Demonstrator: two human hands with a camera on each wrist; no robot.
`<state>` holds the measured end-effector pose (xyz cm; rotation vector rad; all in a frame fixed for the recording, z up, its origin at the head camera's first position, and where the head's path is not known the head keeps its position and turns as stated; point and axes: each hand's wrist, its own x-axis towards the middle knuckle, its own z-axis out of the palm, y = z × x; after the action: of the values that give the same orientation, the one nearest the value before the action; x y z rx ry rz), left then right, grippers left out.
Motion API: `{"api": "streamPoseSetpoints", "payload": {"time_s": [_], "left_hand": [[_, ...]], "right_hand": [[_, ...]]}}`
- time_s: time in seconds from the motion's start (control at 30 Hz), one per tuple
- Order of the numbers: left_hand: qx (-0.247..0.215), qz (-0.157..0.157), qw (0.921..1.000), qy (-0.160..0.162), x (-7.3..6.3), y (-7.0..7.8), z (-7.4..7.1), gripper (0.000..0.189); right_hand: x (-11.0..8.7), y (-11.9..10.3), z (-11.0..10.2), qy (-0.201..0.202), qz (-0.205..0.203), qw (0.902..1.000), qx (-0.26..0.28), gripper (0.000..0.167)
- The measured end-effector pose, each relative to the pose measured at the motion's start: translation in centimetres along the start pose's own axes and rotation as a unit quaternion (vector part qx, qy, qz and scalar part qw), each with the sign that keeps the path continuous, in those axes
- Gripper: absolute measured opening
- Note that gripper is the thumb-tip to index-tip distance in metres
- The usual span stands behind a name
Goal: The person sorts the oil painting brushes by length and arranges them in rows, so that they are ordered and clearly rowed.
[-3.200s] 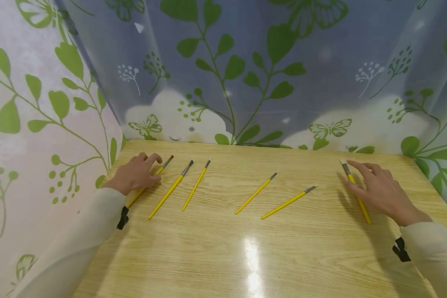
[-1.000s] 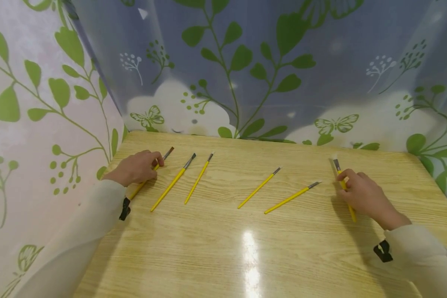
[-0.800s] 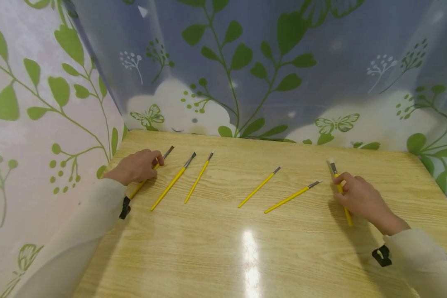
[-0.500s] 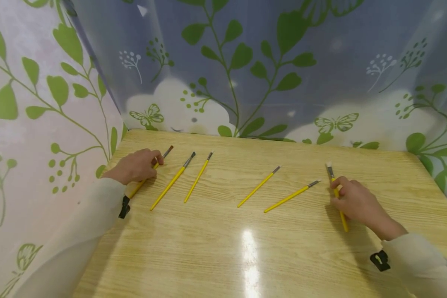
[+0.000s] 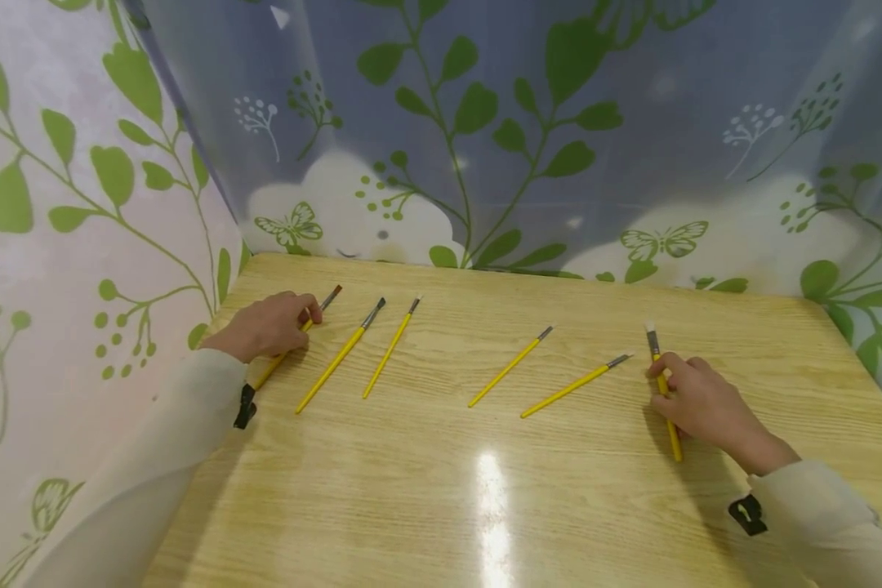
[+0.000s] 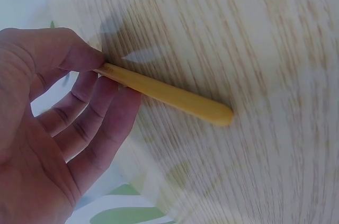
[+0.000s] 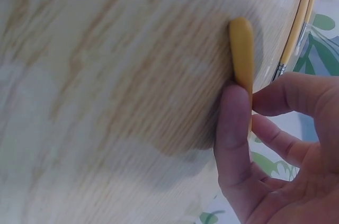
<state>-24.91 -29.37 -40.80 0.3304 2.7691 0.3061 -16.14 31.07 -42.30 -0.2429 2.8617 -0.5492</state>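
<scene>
At the left of the table, my left hand (image 5: 268,327) pinches a yellow-handled paintbrush (image 5: 268,373) with reddish-brown bristles. In the left wrist view, thumb and fingertips meet on its handle (image 6: 180,99), and the rounded end sticks out past them. On the right, my right hand (image 5: 713,412) pinches another yellow paintbrush (image 5: 675,441), whose white bristles point to the back wall. The right wrist view has its handle end (image 7: 242,49) between thumb and fingers, low over the wood. Nearest the left hand lies a dark-bristled paintbrush (image 5: 331,369); nearest the right, a slanted pale-tipped paintbrush (image 5: 566,392).
Two thinner yellow paintbrushes lie between the others, one left of centre (image 5: 389,351) and one right of centre (image 5: 510,367). The wooden table (image 5: 382,490) meets a leaf-patterned cloth wall (image 5: 485,163) at the back and another (image 5: 44,269) at the left.
Both hands were loosely spread over their paintbrushes and have taken hold of them. The right hand's paintbrush has shifted left and a little nearer, turning more upright in view. The other paintbrushes lie still.
</scene>
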Motion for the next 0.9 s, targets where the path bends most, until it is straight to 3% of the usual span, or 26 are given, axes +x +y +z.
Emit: {"api": "streamPoseSetpoints", "payload": {"time_s": [0.53, 0.77, 0.9], "left_hand": [[-0.005, -0.001, 1.0, 0.0, 0.0, 0.0, 0.1, 0.033], [-0.003, -0.001, 1.0, -0.001, 0.1, 0.2, 0.0, 0.033], [-0.003, -0.004, 1.0, -0.006, 0.2, 0.1, -0.2, 0.033]], "right_hand": [[-0.2, -0.2, -0.5, 0.013, -0.007, 0.9997, -0.02, 0.037], [0.0, -0.9, -2.2, -0.002, 0.002, 1.0, -0.003, 0.045], [0.5, -1.6, -3.4, 0.009, 0.001, 0.9999, -0.007, 0.049]]}}
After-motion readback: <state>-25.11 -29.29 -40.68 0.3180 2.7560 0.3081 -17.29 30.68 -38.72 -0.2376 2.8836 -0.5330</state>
